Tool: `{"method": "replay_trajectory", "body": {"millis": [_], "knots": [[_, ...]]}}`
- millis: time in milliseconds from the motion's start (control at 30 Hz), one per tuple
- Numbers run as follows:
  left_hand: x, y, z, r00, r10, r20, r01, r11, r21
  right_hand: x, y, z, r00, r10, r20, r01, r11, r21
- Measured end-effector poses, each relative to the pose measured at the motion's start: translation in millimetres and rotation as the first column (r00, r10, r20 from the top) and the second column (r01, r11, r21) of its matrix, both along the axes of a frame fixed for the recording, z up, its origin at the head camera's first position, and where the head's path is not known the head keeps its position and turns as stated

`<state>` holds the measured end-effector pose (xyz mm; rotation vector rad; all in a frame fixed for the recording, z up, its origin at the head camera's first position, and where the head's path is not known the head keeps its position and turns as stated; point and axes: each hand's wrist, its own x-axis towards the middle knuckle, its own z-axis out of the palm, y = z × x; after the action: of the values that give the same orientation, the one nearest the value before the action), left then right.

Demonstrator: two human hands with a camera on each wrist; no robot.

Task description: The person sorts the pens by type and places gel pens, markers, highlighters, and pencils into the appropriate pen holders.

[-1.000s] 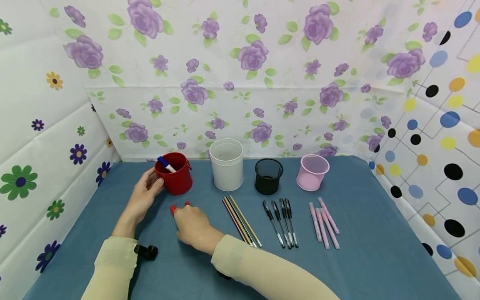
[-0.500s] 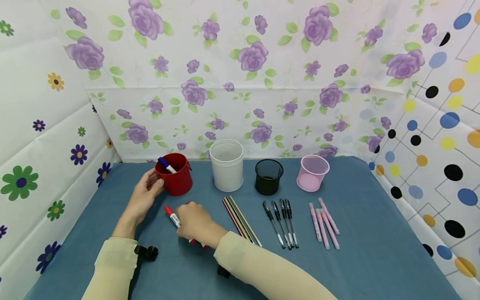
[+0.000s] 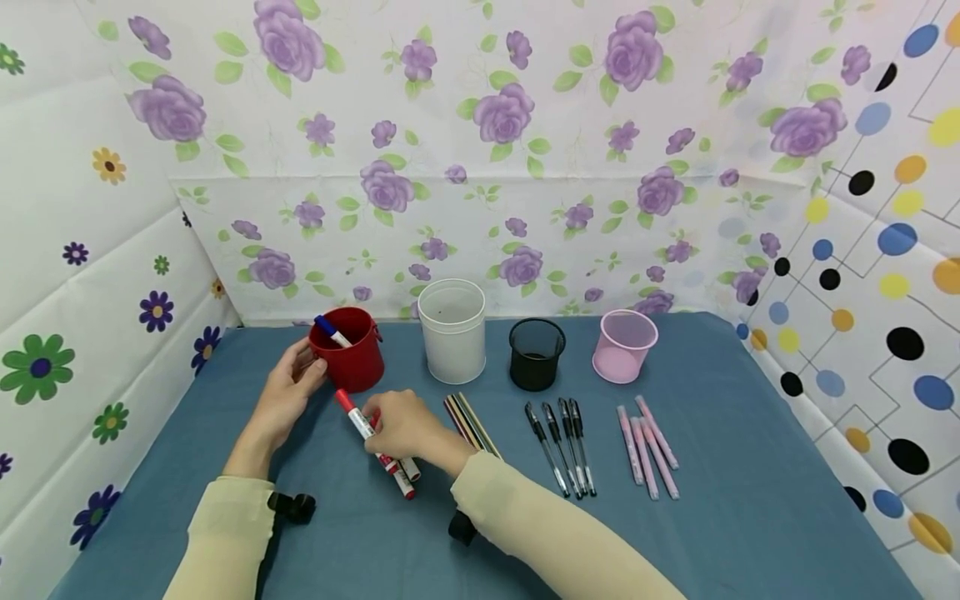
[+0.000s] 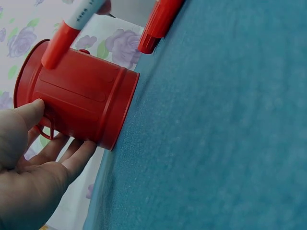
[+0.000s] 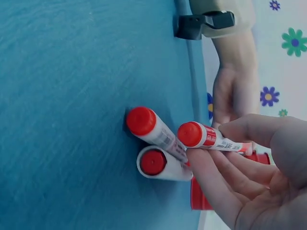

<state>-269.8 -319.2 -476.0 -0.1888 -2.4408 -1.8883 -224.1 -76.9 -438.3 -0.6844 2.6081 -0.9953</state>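
Note:
My left hand (image 3: 279, 404) holds the side of a small red bucket (image 3: 357, 364), thumb and fingers about its wall near the small handle. A blue-capped marker (image 3: 332, 330) leans inside the bucket, standing out over the rim. Between thumb and fingers, my right hand (image 3: 411, 427) pinches a red-capped marker (image 5: 211, 137), lifted off the cloth, its cap pointing toward the bucket. Below that hand, two more red markers (image 5: 165, 140) lie side by side on the table, partly hidden by it in the head view.
White (image 3: 454, 342), black mesh (image 3: 535, 367) and pink (image 3: 622, 354) cups stand in a row right of the bucket. In front lie pencils (image 3: 471, 423), several black gel pens (image 3: 556, 433) and several pink pens (image 3: 647, 450). Patterned cloth walls surround the blue tabletop (image 3: 742, 500).
My right hand has picked up one red marker from the others and moved slightly up and right, uncovering the two beneath. The left hand stays on the bucket.

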Motion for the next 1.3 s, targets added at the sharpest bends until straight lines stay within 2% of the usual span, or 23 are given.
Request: {"method": "replay_trajectory", "body": {"millis": [333,467,733,933,1133,1300], "knots": [[1.3,-0.6,0.3,1.0,0.005,-0.001,-0.005,1.0,-0.011,-13.7,15,4.2,0.999,-0.013,0.052,0.023,0.98,-0.197],[0.8,-1.8,-1.1,1.0,0.003,0.003,-0.003,1.0,-0.017,-17.1,19,4.8,0.998,-0.018,0.053,0.031,0.969,-0.244],[-2.1,-3.1,-2.7,1.0,-0.002,0.005,0.002,1.0,-0.024,-24.3,28,7.7,1.0,-0.027,-0.003,0.025,0.947,-0.322],[-3.9,-1.8,-2.1,1.0,-0.002,0.013,0.002,1.0,-0.021,-32.0,33,8.8,0.995,-0.057,-0.083,0.026,0.94,-0.34],[-4.0,-0.7,-1.3,0.999,0.004,0.036,-0.003,1.0,-0.012,-39.3,36,11.7,0.988,-0.08,-0.136,0.022,0.925,-0.379],[-4.3,-0.9,-2.3,0.999,0.009,0.037,-0.008,1.0,-0.013,-44.5,38,14.6,0.982,-0.09,-0.168,0.02,0.925,-0.38]]}}
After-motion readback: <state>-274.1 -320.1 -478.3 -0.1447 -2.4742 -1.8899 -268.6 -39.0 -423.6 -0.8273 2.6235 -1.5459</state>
